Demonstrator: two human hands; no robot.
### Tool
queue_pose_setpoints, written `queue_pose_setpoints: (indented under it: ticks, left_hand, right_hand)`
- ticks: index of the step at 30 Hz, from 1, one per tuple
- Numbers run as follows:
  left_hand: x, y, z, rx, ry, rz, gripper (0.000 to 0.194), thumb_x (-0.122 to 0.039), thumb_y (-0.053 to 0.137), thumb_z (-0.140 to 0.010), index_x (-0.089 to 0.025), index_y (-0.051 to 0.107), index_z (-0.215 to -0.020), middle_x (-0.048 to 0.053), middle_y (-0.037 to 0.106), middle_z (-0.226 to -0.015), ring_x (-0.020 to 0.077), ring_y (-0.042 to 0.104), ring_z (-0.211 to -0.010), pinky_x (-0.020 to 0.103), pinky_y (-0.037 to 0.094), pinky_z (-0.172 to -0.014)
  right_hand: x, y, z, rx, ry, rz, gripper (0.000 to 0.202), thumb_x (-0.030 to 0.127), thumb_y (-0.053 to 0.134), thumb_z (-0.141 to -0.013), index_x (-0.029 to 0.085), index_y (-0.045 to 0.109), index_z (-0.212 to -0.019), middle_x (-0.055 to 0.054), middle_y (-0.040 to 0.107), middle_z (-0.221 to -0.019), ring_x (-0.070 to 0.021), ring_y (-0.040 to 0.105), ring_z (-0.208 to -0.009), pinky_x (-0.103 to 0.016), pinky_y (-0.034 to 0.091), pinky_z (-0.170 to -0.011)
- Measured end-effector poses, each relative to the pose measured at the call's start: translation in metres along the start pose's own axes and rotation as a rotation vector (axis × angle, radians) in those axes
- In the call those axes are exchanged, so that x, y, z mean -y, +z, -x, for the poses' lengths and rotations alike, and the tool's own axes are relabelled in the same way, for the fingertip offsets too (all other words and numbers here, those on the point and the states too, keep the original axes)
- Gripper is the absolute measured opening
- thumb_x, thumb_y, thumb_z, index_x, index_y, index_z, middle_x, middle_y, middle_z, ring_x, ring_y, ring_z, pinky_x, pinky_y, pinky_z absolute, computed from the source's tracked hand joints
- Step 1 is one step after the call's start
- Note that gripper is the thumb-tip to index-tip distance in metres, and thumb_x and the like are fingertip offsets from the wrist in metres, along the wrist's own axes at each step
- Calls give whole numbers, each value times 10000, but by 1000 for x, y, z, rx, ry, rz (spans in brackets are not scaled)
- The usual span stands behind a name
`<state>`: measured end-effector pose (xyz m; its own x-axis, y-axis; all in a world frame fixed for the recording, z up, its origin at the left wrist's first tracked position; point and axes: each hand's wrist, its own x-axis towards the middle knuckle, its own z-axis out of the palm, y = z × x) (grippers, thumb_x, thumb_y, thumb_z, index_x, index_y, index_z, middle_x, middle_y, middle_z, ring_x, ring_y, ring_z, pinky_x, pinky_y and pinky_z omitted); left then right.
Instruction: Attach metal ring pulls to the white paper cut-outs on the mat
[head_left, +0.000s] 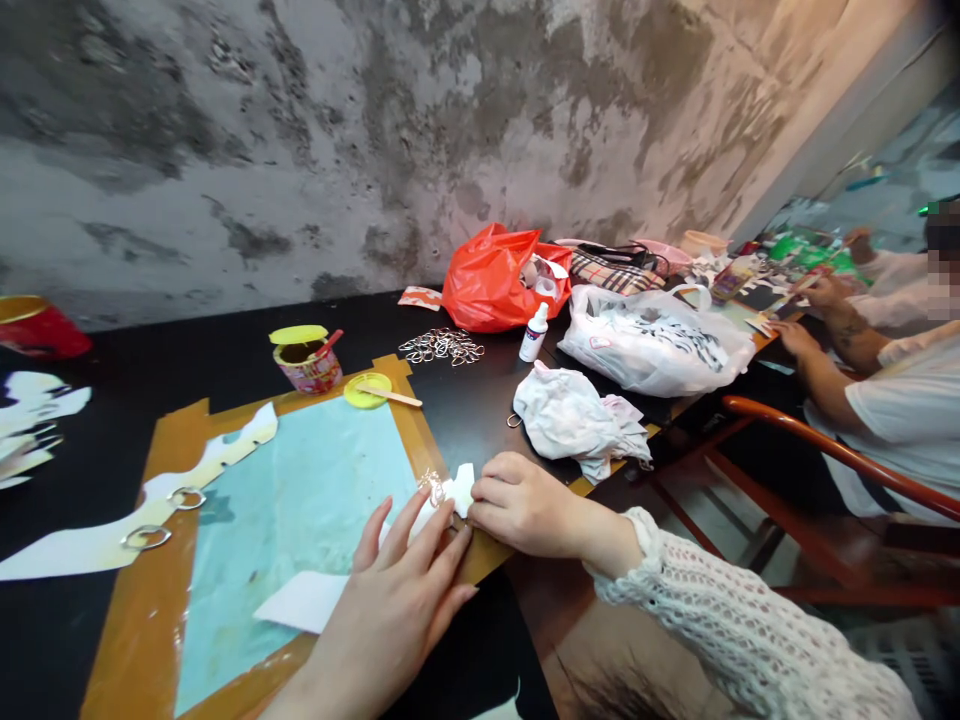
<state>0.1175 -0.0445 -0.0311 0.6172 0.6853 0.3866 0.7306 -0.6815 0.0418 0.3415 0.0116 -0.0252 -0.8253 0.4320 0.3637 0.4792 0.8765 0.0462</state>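
My left hand lies with its fingers spread on a white cut strip, part of which shows left of the wrist and part beyond the fingertips. My right hand is closed, its fingers pinching the strip's white notched end near the table edge. Small shiny metal pieces are beside the left fingertips. Under the left hand is a light blue sheet bordered with brown tape. Another white strip with two metal rings lies on the left side.
Behind the sheet stand a glue can and a yellow lid with a stick. Metal rings, a red bag, a white bottle, a cloth and a plastic bag lie farther right. A person sits at right.
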Motion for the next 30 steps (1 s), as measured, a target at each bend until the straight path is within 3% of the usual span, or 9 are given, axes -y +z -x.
queue_pose_setpoints:
  ticks: [10,18,25,30]
  left_hand:
    - [11,4,4,93,66,-14,510,-446,535,-923,-303,494,-1410,91,475,-1490,389,331,-1412,587,254,-1107]
    - [14,8,6,111,56,43,540,-415,553,-915,-305,459,-1435,98,474,-1488,389,318,-1421,606,274,-1102]
    - [13,7,6,134,41,62,528,-395,557,-912,-309,473,-1426,95,452,-1503,381,311,-1424,611,276,-1110]
    - [13,7,7,119,36,82,519,-384,558,-913,-293,483,-1419,95,460,-1495,366,304,-1429,601,259,-1131]
  right_hand:
    - [-8,-7,-10,60,-144,31,206,171,468,-997,152,649,-901,-63,609,-851,-209,501,-905,-361,438,-822]
    - [-10,-6,-12,78,-212,40,199,154,464,-992,154,653,-931,-68,623,-870,-205,511,-898,-355,446,-803]
    - [-18,-8,-18,49,-401,95,235,118,464,-979,161,677,-891,-57,654,-867,-193,536,-901,-346,476,-822]
    - [-30,-6,-17,86,-523,74,279,97,457,-972,222,694,-895,-30,698,-1005,-162,557,-961,-332,485,-890]
